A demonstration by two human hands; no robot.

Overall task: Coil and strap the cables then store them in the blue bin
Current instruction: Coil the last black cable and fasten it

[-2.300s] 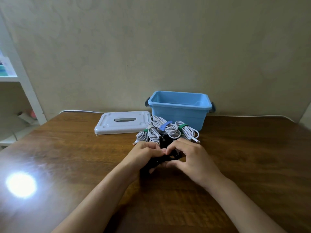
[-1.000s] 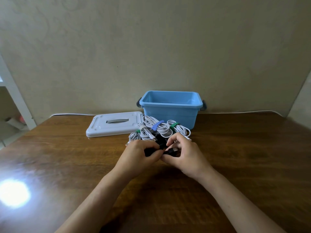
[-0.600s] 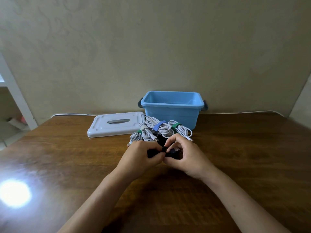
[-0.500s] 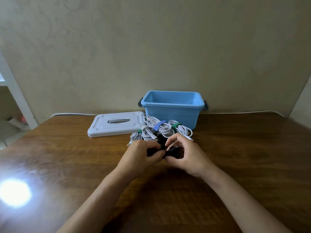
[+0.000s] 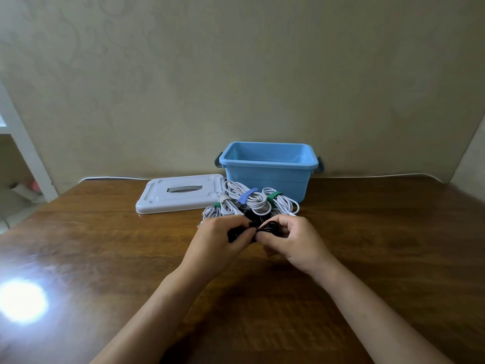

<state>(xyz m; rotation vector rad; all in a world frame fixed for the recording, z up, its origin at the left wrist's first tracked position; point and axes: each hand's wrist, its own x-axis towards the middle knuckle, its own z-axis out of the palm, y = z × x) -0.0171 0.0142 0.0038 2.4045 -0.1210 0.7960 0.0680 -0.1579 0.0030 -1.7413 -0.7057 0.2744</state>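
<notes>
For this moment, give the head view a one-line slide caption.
Both hands grip a black cable before strapped white cables and blue bin.

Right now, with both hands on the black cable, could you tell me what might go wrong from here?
1. Both hands, left hand and right hand, hold the black cable with no strap visible on it; a loosened grip could let it uncoil.
2. The strapped white cables lie close behind and might snag or be nudged.
3. They also sit before the blue bin, crowding the way in.

Black cable [image 5: 267, 228] mostly behind hands [image 5: 258, 241]
</notes>
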